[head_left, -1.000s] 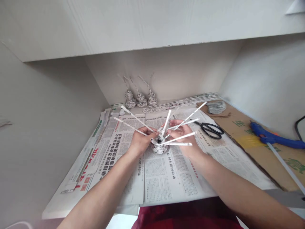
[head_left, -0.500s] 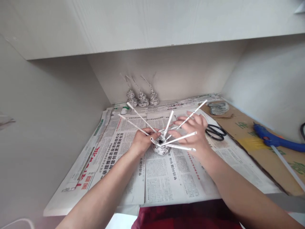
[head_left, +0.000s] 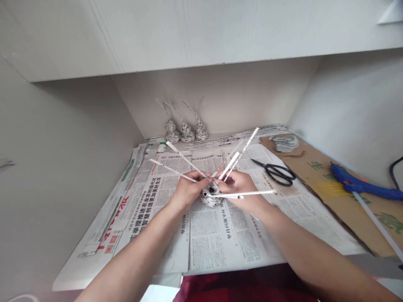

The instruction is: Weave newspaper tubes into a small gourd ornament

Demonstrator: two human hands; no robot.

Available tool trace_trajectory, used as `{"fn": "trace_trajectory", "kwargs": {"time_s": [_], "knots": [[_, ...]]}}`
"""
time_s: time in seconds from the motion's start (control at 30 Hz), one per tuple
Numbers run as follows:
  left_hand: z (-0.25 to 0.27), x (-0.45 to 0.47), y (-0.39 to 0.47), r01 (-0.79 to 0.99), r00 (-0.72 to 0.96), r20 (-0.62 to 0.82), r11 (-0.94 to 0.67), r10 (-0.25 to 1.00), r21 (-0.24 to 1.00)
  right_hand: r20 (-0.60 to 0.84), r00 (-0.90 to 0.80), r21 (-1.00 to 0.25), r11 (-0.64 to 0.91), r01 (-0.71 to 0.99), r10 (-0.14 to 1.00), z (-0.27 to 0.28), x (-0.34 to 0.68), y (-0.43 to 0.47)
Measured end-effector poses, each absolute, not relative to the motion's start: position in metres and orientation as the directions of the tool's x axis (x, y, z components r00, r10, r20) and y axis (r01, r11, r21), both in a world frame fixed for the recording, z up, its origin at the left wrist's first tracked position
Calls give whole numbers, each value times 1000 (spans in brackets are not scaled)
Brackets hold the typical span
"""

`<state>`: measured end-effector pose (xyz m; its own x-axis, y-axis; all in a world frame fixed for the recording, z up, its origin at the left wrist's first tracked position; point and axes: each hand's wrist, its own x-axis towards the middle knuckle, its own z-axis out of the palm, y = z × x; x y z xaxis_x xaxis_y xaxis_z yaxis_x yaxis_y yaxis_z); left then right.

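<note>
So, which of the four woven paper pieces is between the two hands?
The front woven piece, between the left hand and the right hand: several paper tubes fan out from its top. The other three woven pieces stand together at the back.

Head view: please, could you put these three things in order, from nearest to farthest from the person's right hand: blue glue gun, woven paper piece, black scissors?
1. Woven paper piece: at the right hand, on its left side.
2. Black scissors: to the right, on the newspaper.
3. Blue glue gun: farther right, on the cardboard.
</note>
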<state>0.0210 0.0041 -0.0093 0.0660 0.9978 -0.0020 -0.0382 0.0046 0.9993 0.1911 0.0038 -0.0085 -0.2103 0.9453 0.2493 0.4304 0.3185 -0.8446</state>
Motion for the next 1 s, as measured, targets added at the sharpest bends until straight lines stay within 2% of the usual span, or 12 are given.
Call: {"fn": "trace_trajectory", "kwargs": {"time_s": [0.07,0.17,0.23,0.3,0.4,0.5,0.6,0.73,1.0], "knots": [[-10,20,4,-25,78,3,-1,997,1000,143,-303,-890,256,377,942,-6,196,5],[-10,18,6,-19,85,7,-5,996,1000,43,-491,-941,201,274,870,6,207,6],[-11,17,6,-20,95,-3,5,995,1000,10,-570,-948,188,255,822,14,215,7],[-12,16,7,-19,100,-11,13,995,1000,29,-611,-930,246,274,791,19,220,8],[-14,17,8,-20,102,-9,12,995,1000,118,-576,-887,347,305,809,18,222,12],[-16,17,9,-37,110,-5,9,994,999,156,-480,-878,344,334,863,10,219,15],[-16,19,8,-67,122,-23,32,992,997,127,-451,-880,311,360,883,3,216,18],[-14,22,6,-84,90,-29,37,996,996,42,-494,-893,254,372,868,-2,216,21],[-16,21,7,-99,104,-9,19,995,995,41,-511,-912,241,332,859,-1,217,18]]}}
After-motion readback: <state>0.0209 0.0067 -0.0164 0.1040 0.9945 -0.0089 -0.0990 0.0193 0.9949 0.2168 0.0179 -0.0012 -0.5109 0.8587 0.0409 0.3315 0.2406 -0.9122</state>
